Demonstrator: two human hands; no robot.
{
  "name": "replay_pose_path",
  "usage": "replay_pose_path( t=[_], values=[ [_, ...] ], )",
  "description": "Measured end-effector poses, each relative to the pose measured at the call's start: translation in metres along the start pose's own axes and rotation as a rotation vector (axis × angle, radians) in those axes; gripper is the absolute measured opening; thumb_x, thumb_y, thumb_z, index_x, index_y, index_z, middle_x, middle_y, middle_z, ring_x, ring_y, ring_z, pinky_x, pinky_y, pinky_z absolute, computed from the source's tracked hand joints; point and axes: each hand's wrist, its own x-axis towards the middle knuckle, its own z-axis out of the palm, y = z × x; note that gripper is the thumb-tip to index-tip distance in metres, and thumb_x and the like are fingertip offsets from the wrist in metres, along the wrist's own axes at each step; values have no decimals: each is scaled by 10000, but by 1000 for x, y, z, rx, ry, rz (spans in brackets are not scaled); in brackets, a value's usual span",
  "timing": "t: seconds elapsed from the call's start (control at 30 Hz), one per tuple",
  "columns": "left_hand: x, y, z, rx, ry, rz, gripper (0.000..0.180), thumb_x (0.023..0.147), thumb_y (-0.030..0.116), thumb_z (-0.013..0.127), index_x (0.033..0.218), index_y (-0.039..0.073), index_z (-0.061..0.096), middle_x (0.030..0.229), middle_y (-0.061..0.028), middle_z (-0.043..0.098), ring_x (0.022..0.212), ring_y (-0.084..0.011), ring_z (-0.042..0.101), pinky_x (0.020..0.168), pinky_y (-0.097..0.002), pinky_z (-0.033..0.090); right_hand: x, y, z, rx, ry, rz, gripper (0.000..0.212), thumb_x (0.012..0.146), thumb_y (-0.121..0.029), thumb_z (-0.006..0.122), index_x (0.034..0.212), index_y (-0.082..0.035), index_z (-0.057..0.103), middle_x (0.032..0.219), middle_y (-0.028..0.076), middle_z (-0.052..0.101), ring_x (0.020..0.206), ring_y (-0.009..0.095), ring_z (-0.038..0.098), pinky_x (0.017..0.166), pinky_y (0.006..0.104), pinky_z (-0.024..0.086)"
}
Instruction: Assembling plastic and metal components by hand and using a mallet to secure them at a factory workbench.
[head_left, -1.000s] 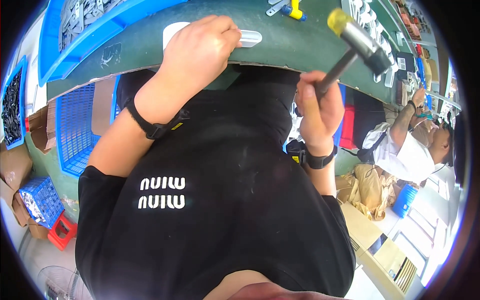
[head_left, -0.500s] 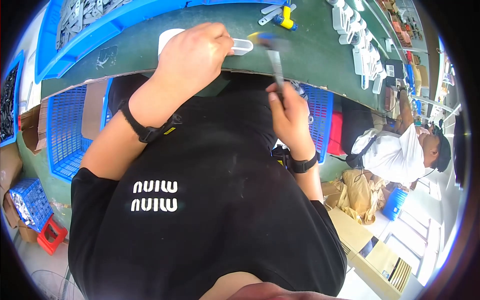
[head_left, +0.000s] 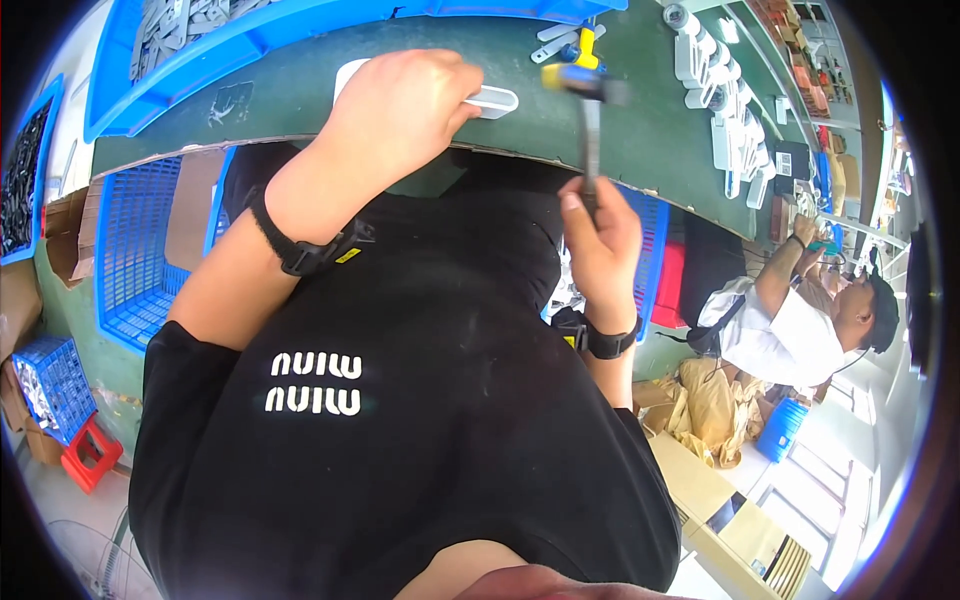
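Observation:
My left hand (head_left: 415,105) is closed on a white plastic part with a long, slotted end (head_left: 497,100), pressing it down on the green tabletop (head_left: 290,85). The hand covers most of the part; a rounded white end shows on its left side. In my right hand (head_left: 605,235) is a hammer (head_left: 591,140), gripped by its dark handle. Its yellow and blue head, slightly blurred, is raised to the right of the white part and apart from it.
A blue tray (head_left: 290,32) of grey flat strips stands at the far left. Beyond the hammer lie a yellow and blue tool (head_left: 586,48) and loose grey strips (head_left: 553,48). White parts (head_left: 722,110) line the table's right side. A co-worker (head_left: 770,320) sits at the right.
The hammer in my right hand has swung rightward, away from the white part. My left hand keeps its hold on the part. The whole view has shifted slightly. The co-worker's arms have moved.

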Motion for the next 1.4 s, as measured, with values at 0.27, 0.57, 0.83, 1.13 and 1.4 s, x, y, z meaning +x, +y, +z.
replay_pose_path(
  t=[0.27,0.57,0.83,1.13,1.4],
  values=[
    [-1,2,-4,102,-75,150,249,905,92,748,1140,16,779,1084,-101,709,1095,-295,714,944,-430,603,-1,3,4,525,27,45,27,1104,-49,612,1128,-37,611,769,-51,508,566,24,428,500,212,348],
    [-28,-21,-33,-118,-2,181,220,800,-22,741,999,59,786,1462,-125,648,1361,-351,613,1091,-456,545,3,13,21,573,-64,127,28,1105,-52,614,1123,-35,625,771,-61,506,574,16,430,511,201,351],
    [-44,-43,1,-202,247,-106,399,953,112,832,1289,6,644,1177,-196,778,1087,-402,758,926,-434,609,21,-11,20,151,-59,6,51,1061,-38,669,1097,-47,703,757,-86,536,662,-9,435,590,204,331],
    [-43,-49,4,-366,295,-137,442,923,118,839,1298,55,615,1053,-156,788,971,-402,750,830,-464,599,35,-36,33,-6,-125,-377,54,1049,-10,634,1101,-3,651,830,86,656,730,232,646,668,354,490],
    [-44,-52,9,-366,277,-141,517,916,69,860,1361,34,598,1083,-144,817,1044,-350,791,913,-421,616,24,-52,36,-13,-207,-187,66,1040,-39,639,1086,8,640,823,212,641,742,406,648,691,433,500]
  ],
)
